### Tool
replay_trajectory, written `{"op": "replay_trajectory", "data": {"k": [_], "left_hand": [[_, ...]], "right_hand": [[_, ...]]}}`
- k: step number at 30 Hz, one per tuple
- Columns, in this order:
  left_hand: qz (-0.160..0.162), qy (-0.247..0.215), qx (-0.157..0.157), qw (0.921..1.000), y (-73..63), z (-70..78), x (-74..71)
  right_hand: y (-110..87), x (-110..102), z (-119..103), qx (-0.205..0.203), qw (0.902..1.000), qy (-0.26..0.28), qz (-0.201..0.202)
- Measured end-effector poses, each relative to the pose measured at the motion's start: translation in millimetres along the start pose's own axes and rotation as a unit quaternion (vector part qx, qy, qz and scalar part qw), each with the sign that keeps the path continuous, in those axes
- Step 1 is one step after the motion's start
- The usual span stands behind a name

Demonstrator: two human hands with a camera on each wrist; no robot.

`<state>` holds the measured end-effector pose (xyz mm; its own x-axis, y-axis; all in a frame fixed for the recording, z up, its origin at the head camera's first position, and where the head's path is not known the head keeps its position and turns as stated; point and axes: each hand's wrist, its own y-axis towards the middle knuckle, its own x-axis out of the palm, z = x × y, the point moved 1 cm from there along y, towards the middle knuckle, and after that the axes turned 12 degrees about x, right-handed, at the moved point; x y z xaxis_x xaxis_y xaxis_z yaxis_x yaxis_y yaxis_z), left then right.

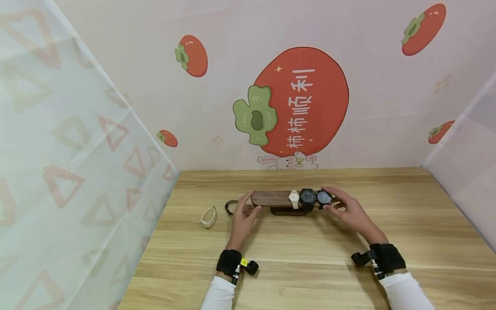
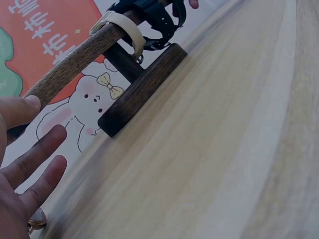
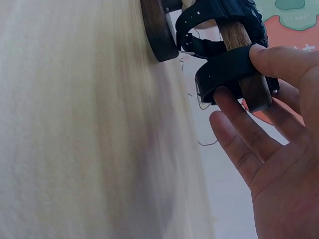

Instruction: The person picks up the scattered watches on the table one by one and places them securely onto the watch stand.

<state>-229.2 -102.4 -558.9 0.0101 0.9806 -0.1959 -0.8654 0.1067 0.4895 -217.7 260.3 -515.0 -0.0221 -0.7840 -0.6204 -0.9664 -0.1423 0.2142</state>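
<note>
A dark wooden watch stand (image 1: pixel 271 198) stands on the table, its long bar raised above a short base (image 2: pixel 144 92). At the bar's left end my left hand (image 1: pixel 242 221) pinches the wood, thumb on the near side. Three watches circle the right half of the bar: a cream watch (image 1: pixel 294 197), a chunky black watch (image 1: pixel 308 196) and, at the right end, a black-strapped watch (image 1: pixel 324 197) with a dark round dial. My right hand (image 1: pixel 354 214) holds that end watch, its thumb pressing the strap (image 3: pixel 224 67) and fingers below and behind it.
Left of the stand, a cream watch (image 1: pixel 208 218) lies on the wooden table (image 1: pixel 294 267). A dark-strapped watch (image 1: pixel 228 207) lies beside my left hand, partly hidden by it. Behind the table rises a backdrop (image 1: pixel 379 99) printed with persimmons.
</note>
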Motion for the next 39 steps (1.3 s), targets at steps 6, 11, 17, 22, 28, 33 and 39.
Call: {"op": "replay_trajectory", "data": {"k": [6,11,17,22,28,33,39], "left_hand": [[-0.006,0.004,-0.001,1.0000,1.5,3.2,-3.2],[-0.020,0.036,-0.004,0.9991,4.2,7.8,-7.1],[-0.017,0.080,0.024,0.9963,6.4,12.2,-10.8],[0.009,0.091,0.043,0.9948,8.3,11.9,-16.5],[0.027,0.108,0.049,0.9926,13.3,19.0,-35.5],[0.031,0.109,0.049,0.9924,15.9,22.9,-51.6],[0.013,0.144,0.022,0.9892,17.4,23.4,-59.2]], "right_hand": [[-1.8,2,-1,-0.003,1.0000,0.008,0.004],[-3.1,2,-2,0.000,0.9999,0.008,0.007],[-5.7,4,-4,0.003,0.9999,0.010,0.005],[-7.7,4,-4,0.004,0.9999,0.003,0.010],[-12.8,1,-2,0.005,0.9996,-0.014,0.022],[-14.6,-3,-4,-0.017,0.9987,-0.021,0.043],[-13.8,-9,-10,-0.012,0.9982,-0.020,0.055]]}}
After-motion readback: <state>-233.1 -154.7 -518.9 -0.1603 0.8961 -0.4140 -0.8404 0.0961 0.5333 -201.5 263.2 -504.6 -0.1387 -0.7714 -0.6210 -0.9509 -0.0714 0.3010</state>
